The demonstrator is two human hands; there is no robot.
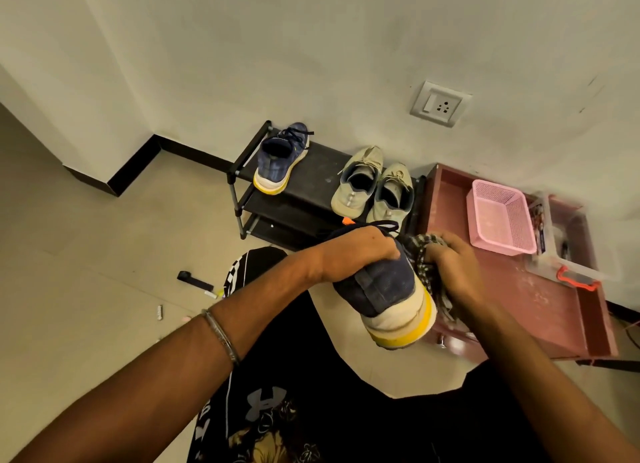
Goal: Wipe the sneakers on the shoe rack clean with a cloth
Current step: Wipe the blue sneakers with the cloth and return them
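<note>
Navy sneaker (384, 286) gripped in our left hand (360, 254), our right hand (453, 272) clutching checked cloth (424, 254) against its side, just before the shoe rack (311, 171)

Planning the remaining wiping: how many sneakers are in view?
4: one navy sneaker in the hands, its mate and two beige sneakers on the rack's top shelf. Lower shelves partly hidden.
</note>
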